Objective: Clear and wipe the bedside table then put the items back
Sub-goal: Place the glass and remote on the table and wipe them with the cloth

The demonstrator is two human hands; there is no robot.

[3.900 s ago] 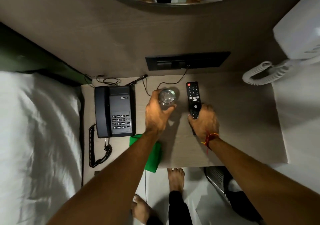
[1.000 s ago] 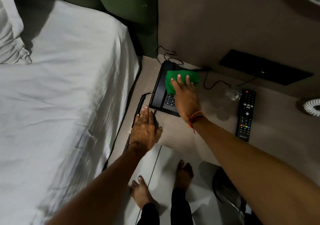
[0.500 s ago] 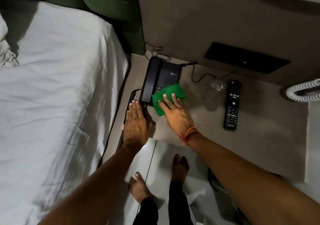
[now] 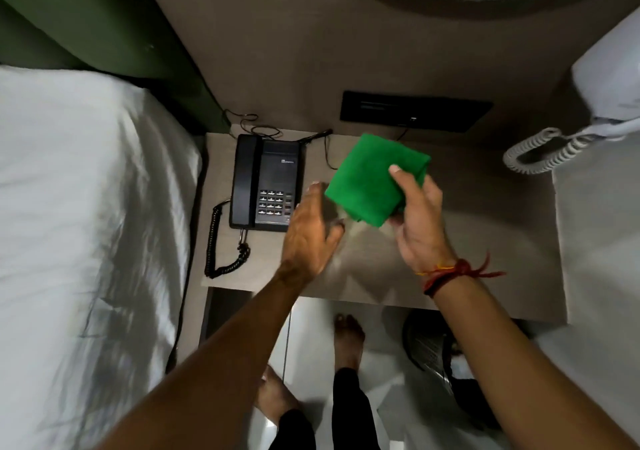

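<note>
My right hand [image 4: 419,221] grips a folded green cloth [image 4: 372,179] and holds it lifted above the middle of the wooden bedside table [image 4: 485,242]. Just left of the cloth hovers my left hand [image 4: 308,231], fingers apart and empty, over the table. A black desk phone [image 4: 265,183] rests at the table's left end, its coiled cord [image 4: 221,245] trailing to the front edge. The glass and the remote control do not show; the cloth and my hands cover the spot where they stood.
A white bed [image 4: 86,242] lies along the left. A black socket panel [image 4: 415,112] sits in the wall behind the table. A white coiled cord [image 4: 540,150] hangs at the right. A dark bin [image 4: 433,345] and my bare feet are under the front edge.
My right hand lifted the green cloth off the phone and carried it right, above the table's middle. My left hand left the table's front-left corner and rose beside the cloth.
</note>
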